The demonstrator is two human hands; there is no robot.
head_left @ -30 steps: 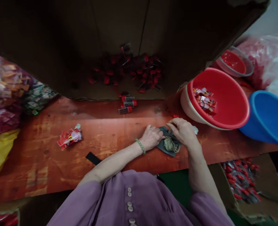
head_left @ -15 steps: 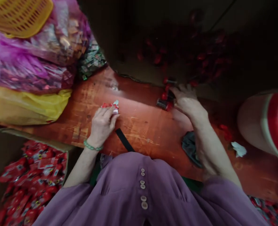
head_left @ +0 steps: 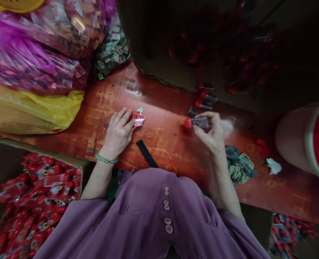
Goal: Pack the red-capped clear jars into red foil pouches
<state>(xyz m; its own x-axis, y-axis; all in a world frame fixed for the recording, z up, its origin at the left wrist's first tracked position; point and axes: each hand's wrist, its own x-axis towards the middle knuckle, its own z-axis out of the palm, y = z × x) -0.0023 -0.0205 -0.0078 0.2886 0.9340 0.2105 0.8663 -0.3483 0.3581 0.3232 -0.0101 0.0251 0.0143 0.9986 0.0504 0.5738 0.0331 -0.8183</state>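
Taking your chest as the clock's centre, your right hand (head_left: pixel 214 135) is at one o'clock, thumb and fingers closed around a small clear container (head_left: pixel 201 123). Its red cap (head_left: pixel 188 123) points to nine o'clock. Just beyond it, several similar red-capped containers (head_left: pixel 202 104) lie in a loose line on the table (head_left: pixel 170 135).

Your left hand (head_left: pixel 118 133) is between ten and eleven, fingers together and slightly bent over a red packet (head_left: pixel 138 118); I cannot tell whether it grips the packet or merely rests on it. Nearer you, at eleven, lies a black strip (head_left: pixel 146 153). A crumpled grey-green cloth (head_left: pixel 240 165) sits at three, and a cardboard box of red packages (head_left: pixel 82 172) stands at nine.
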